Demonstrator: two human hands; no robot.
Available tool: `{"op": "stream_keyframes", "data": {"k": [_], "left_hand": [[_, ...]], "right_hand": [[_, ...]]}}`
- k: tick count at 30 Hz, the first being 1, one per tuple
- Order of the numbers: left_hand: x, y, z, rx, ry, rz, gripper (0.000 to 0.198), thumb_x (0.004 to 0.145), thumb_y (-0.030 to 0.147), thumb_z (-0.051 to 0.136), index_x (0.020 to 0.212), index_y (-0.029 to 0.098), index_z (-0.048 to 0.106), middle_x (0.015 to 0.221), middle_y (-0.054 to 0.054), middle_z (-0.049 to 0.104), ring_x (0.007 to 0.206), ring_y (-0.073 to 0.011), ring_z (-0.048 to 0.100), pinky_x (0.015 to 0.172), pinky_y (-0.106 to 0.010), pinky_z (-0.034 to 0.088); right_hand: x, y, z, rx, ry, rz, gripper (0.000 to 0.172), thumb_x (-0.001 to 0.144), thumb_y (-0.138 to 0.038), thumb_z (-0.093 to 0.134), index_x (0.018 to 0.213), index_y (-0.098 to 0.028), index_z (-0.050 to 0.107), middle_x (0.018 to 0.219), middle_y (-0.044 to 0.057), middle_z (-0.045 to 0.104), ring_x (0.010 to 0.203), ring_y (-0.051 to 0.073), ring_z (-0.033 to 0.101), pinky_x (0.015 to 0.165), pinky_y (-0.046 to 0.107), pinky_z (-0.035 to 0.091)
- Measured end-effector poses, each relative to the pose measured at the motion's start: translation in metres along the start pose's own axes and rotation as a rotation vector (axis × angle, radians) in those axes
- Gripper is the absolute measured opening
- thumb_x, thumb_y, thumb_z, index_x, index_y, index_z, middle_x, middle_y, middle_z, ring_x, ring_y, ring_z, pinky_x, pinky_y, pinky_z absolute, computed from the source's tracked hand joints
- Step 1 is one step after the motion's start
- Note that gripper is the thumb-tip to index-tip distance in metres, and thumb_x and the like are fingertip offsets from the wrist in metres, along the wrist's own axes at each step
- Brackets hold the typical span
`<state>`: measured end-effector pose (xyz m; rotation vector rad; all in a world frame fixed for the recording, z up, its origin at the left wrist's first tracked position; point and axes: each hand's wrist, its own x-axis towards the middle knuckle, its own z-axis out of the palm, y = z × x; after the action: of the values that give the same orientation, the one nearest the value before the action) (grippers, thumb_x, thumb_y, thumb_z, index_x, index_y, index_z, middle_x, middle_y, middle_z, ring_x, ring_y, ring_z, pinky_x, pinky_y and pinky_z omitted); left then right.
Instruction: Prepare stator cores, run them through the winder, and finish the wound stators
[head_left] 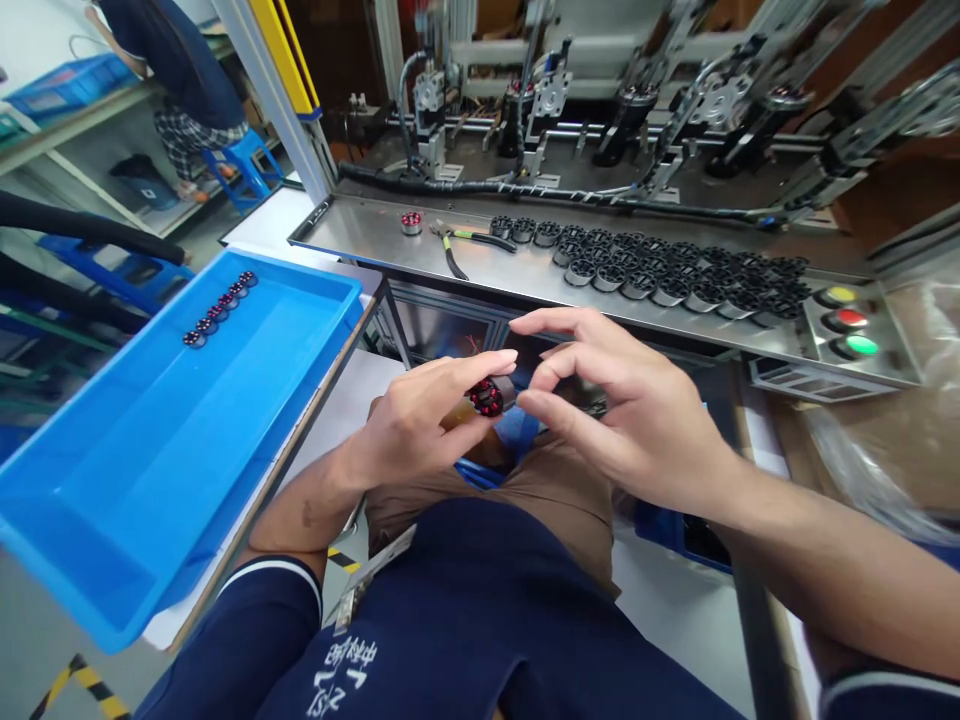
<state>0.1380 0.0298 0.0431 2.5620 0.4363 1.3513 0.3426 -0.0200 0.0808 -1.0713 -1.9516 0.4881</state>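
Observation:
My left hand (420, 420) pinches a small round black part with red windings (489, 396) over my lap. My right hand (615, 400) hovers just right of the part, thumb and forefinger curled close to its edge, the other fingers spread. A blue tray (112, 470) lies to my left with a row of several finished round parts (219, 308) near its far side. On the steel bench (375, 235) lie many black ring-shaped housings (660, 270), one wound part (410, 222) and a pair of pliers (461, 243).
Three buttons, yellow, red and green (847, 320), sit on a panel at the bench's right end. Machinery with cables (562, 110) stands behind the bench. Another person sits on a blue stool (247, 165) at the far left.

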Motion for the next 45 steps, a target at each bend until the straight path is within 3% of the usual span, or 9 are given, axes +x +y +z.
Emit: {"op": "stream_keyframes", "data": {"k": [8, 15, 19, 24, 32, 37, 39, 42, 45], "left_hand": [[-0.001, 0.0, 0.003, 0.079, 0.086, 0.027, 0.062, 0.086, 0.012, 0.065, 0.144, 0.021, 0.047, 0.113, -0.007, 0.077, 0.097, -0.0173, 0.074, 0.087, -0.028, 0.062], [0.003, 0.0, -0.018, -0.279, -0.07, -0.009, 0.038, 0.085, 0.018, 0.073, 0.122, 0.02, 0.066, 0.115, -0.011, 0.076, 0.108, -0.0194, 0.073, 0.093, -0.029, 0.062], [0.0, -0.001, -0.018, -0.291, -0.006, -0.085, 0.033, 0.081, 0.02, 0.078, 0.113, 0.018, 0.07, 0.11, -0.011, 0.078, 0.105, -0.0194, 0.074, 0.093, -0.031, 0.062], [-0.001, -0.003, -0.01, -0.132, 0.099, -0.09, 0.03, 0.082, 0.019, 0.075, 0.112, 0.016, 0.071, 0.111, -0.011, 0.077, 0.105, -0.0188, 0.073, 0.092, -0.03, 0.062], [-0.022, -0.011, -0.027, -0.342, 0.103, -0.228, 0.041, 0.075, 0.014, 0.082, 0.115, 0.018, 0.073, 0.113, -0.012, 0.077, 0.108, -0.0213, 0.073, 0.096, -0.032, 0.061], [-0.042, -0.021, -0.032, -0.615, 0.297, -0.47, 0.046, 0.075, 0.012, 0.081, 0.118, 0.024, 0.073, 0.119, -0.009, 0.075, 0.104, -0.0189, 0.073, 0.085, -0.027, 0.064], [-0.043, -0.023, -0.029, -0.652, 0.387, -0.532, 0.046, 0.074, 0.011, 0.082, 0.117, 0.025, 0.074, 0.116, -0.007, 0.076, 0.095, -0.0154, 0.074, 0.082, -0.024, 0.064], [-0.041, -0.026, -0.025, -0.659, 0.478, -0.611, 0.042, 0.073, 0.012, 0.082, 0.113, 0.025, 0.075, 0.112, -0.004, 0.077, 0.088, -0.0124, 0.074, 0.081, -0.023, 0.063], [-0.042, -0.028, -0.025, -0.665, 0.538, -0.685, 0.039, 0.072, 0.016, 0.084, 0.11, 0.024, 0.075, 0.11, -0.004, 0.078, 0.088, -0.0122, 0.074, 0.079, -0.022, 0.063]], "right_hand": [[0.001, -0.004, 0.007, 0.055, -0.012, 0.089, 0.013, 0.093, -0.026, 0.065, 0.081, -0.021, 0.069, 0.122, 0.01, 0.068, 0.114, 0.025, 0.066, 0.098, 0.046, 0.056], [0.011, 0.02, -0.023, -0.306, -0.128, -0.434, 0.007, 0.092, -0.019, 0.061, 0.093, -0.021, 0.068, 0.126, 0.014, 0.064, 0.12, 0.029, 0.062, 0.088, 0.046, 0.06], [0.012, 0.017, -0.039, -0.457, -0.162, -0.412, 0.008, 0.096, -0.025, 0.059, 0.094, -0.021, 0.065, 0.126, 0.015, 0.063, 0.117, 0.03, 0.062, 0.09, 0.049, 0.058], [0.014, -0.008, -0.015, -0.41, -0.063, -0.428, 0.031, 0.09, -0.047, 0.069, 0.1, -0.018, 0.063, 0.106, 0.013, 0.068, 0.097, 0.025, 0.065, 0.081, 0.043, 0.055], [0.033, 0.003, 0.002, -0.357, -0.201, -0.513, 0.011, 0.097, -0.02, 0.057, 0.089, -0.02, 0.065, 0.087, 0.006, 0.07, 0.079, 0.019, 0.063, 0.07, 0.037, 0.05], [0.098, 0.08, 0.013, -0.345, -0.11, -0.246, 0.013, 0.09, -0.035, 0.07, 0.089, -0.023, 0.068, 0.09, 0.006, 0.072, 0.085, 0.023, 0.067, 0.079, 0.041, 0.055], [0.132, 0.118, 0.034, -0.434, -0.028, -0.006, 0.037, 0.084, -0.038, 0.078, 0.111, -0.016, 0.068, 0.11, 0.014, 0.071, 0.099, 0.028, 0.067, 0.086, 0.043, 0.054], [0.168, 0.155, 0.063, -0.66, -0.142, 0.235, 0.069, 0.088, -0.045, 0.072, 0.134, 0.002, 0.053, 0.133, 0.028, 0.059, 0.125, 0.035, 0.056, 0.107, 0.048, 0.04], [0.179, 0.164, 0.076, -0.711, -0.244, 0.29, 0.082, 0.09, -0.059, 0.06, 0.127, 0.014, 0.052, 0.127, 0.037, 0.057, 0.132, 0.045, 0.046, 0.109, 0.057, 0.029]]}}
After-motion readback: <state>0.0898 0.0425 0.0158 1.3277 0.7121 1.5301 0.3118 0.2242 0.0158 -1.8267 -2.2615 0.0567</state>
